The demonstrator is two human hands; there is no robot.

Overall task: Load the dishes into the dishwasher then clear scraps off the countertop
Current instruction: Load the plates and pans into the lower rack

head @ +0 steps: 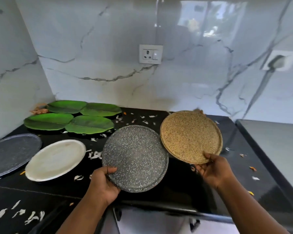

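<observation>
My left hand (105, 183) grips the near rim of a dark grey speckled plate (135, 157), held just above the black countertop (184, 186). My right hand (211, 171) holds a tan speckled plate (190, 135) by its near edge, tilted up toward the wall. On the counter to the left lie a white plate (56, 159) and a grey-blue plate (10, 152). Several green leaf-shaped plates (71, 117) lie at the back left. White and orange scraps (95, 155) are scattered over the counter.
A marble wall with a socket (150, 54) rises behind the counter. A grey appliance top (276, 146) adjoins on the right. A pile of brownish peels (38, 109) sits in the back left corner. Below the counter's front edge a grey surface (150, 222) shows.
</observation>
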